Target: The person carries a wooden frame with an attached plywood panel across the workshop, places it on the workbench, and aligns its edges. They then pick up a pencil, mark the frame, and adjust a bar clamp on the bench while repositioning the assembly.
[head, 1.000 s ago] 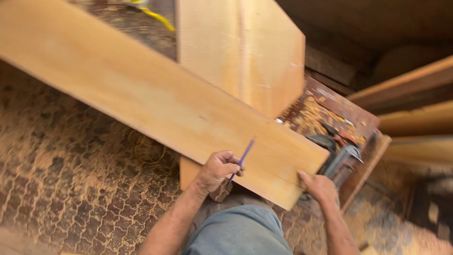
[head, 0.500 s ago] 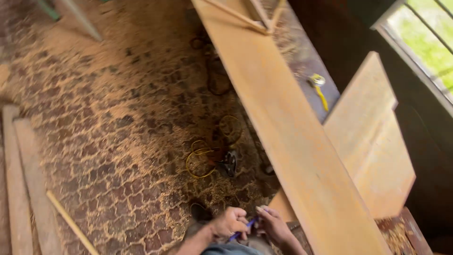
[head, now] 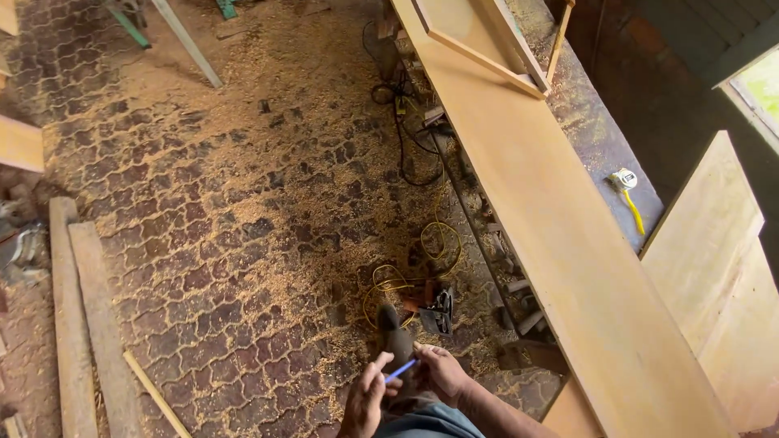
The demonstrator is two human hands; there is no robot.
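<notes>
Both hands are pinched onto a blue pencil (head: 400, 371), left hand (head: 363, 403) curled round its lower end and right hand (head: 442, 375) gripping the upper end, held low in front of me over the sawdust-covered paver floor (head: 227, 211) and off the near left edge of the bench (head: 596, 142). Long pale plank (head: 560, 219) runs the length of the bench just to my right, with a tape measure (head: 624, 180) with its yellow blade pulled out sitting by the bench's far right edge. Down on the floor beside the bench there's a power saw (head: 438, 310) tangled in yellow cord (head: 434, 243), pretty close to my hands.
</notes>
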